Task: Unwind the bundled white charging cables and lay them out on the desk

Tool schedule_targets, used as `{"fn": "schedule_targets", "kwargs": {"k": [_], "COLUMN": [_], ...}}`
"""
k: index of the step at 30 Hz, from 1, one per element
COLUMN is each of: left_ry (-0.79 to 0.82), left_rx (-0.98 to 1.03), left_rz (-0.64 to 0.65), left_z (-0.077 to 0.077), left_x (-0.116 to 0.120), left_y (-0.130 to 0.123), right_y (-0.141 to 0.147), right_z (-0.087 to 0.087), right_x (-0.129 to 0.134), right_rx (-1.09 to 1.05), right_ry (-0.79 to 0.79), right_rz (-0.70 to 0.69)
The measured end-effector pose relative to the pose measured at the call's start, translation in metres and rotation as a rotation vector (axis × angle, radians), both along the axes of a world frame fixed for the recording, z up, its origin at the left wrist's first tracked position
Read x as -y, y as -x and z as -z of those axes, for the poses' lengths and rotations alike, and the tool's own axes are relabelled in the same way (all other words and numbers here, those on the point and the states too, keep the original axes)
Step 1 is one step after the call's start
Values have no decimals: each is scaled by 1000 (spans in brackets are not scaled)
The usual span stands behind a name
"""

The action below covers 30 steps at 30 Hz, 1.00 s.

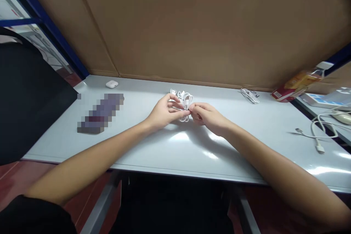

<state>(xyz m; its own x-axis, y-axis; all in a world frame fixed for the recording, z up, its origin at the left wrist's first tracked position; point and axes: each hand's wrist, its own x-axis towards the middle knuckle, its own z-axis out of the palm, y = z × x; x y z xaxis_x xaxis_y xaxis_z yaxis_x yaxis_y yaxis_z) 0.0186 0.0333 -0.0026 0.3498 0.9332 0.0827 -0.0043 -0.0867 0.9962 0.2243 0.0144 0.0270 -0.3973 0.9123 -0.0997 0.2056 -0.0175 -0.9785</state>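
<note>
A coiled white cable [185, 101] with small white connectors sits at the middle of the pale grey table [189, 153], its loops rising above my fingers. My left hand [163, 111] and my right hand [206, 117] meet at the bundle, and each pinches it between thumb and fingers. Part of the coil is hidden behind my fingers. A thinner white cable bundle [249, 95] lies farther right, beyond my right hand.
A white earbud case [112, 84] and a pixelated, blurred object [100, 113] lie on the left of the table. A loose white cable [318, 133], a computer mouse [341, 117] and a packaged item [297, 84] are at right. Cardboard [175, 25] walls the back; a black chair [27, 91] stands left.
</note>
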Motion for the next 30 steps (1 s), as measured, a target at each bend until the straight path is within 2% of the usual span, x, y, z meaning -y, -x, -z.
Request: {"fn": "schedule_targets", "kwargs": {"k": [4,6,8,12,16,20,22,26,30], "left_ry": [89,105,133,211,264,263,199,-65,-160], "left_rx": [29,97,168,238,197,105,20,-206,-329], "left_rz": [100,152,199,239,255,256,237,195,245], "left_z": [1,1,-1,-10,-14,-9,-6,-3,-2], "left_x": [-5,-5,-4,-3,-4,-6,-5,1,6], "left_y": [2,1,1,0,1,1,1,2,4], "right_y": [-6,-9,-11,-15,-19,-21,-23,-30,-38], "right_z": [3,2,1,-5,-6,-2,0,3,3], "right_x": [-7,-9,-9,-8,-10,-13,-14,-19,-27], "right_rx": [-124,-141,-102,120,255,311,359,428,448], "right_ry": [179,187,126,-70,-252,-300,-330,-413,-470], "right_rz": [-82,-109,-120,-107,-185,-260,-269,-218,-204]}}
